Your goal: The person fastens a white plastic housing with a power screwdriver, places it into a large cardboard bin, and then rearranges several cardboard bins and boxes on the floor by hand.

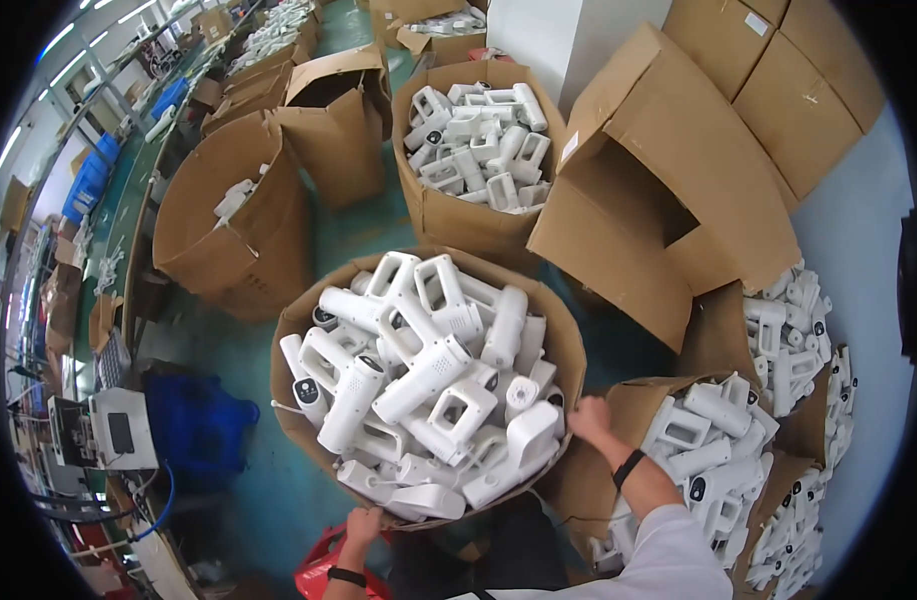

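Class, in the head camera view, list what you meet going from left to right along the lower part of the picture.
Grey machine → blue bag → left hand on the rim of the big carton of white housings → right hand → smaller carton of white housings.

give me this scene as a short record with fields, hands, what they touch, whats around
setting: workshop floor crowded with cardboard boxes
left hand: on the near rim of the central box
right hand: on the right rim of the same box
box contents: white plastic handle-shaped housings, heaped above the rim
behind: another open box of housings
right: more boxes of the same parts
left: blue bag, grey device
wrists: dark band on each
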A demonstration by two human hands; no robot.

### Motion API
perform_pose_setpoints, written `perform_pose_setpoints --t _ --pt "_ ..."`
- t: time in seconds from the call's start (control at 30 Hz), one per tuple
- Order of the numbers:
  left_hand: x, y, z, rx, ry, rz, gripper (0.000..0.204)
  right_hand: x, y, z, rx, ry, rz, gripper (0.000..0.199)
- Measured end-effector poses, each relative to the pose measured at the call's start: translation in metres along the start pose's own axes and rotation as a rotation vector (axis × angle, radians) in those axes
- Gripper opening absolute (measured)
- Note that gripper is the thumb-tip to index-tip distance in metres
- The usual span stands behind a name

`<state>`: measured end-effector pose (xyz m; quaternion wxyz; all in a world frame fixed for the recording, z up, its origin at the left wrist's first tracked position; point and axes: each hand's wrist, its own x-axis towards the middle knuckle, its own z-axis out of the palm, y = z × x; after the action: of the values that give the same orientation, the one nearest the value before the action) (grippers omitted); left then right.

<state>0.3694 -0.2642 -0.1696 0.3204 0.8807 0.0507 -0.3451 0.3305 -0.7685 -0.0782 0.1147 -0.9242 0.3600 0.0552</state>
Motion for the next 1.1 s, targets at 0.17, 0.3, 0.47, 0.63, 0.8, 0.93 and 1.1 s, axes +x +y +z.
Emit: perform_pose_setpoints --t 0.17,0.3,0.47,0.63,0.8,0.93,1.1 --pt "-0.033 0.066 0.08 -0.233 -0.161 -0.168 0.047 0.094 0.016 -0.053 -0.078 0.03 -0.036 0.018" --pt "-0.051 0.112 0.133 -0.43 -0.153 -0.214 0.047 0.144 0.011 -0.071 -0.109 0.064 0.06 0.021" --pt "-0.059 0.132 0.12 -0.284 -0.093 -0.167 0.048 0.146 0.015 -0.058 -0.03 0.116 0.172 0.017" --pt "-0.055 0.127 0.118 -0.262 -0.092 -0.21 0.05 0.128 0.02 -0.067 -0.083 0.055 0.055 0.024" --pt "-0.047 0.113 0.109 -0.252 -0.206 -0.164 0.054 0.1 0.045 -0.06 0.149 0.312 -0.011 0.025" --pt "-0.051 0.104 0.078 -0.327 -0.366 -0.024 0.062 0.071 0.068 -0.06 0.255 0.361 0.049 0.028" --pt "-0.04 0.043 -0.003 -0.463 -0.333 0.089 0.057 -0.024 0.056 -0.039 0.432 0.51 0.095 0.034"
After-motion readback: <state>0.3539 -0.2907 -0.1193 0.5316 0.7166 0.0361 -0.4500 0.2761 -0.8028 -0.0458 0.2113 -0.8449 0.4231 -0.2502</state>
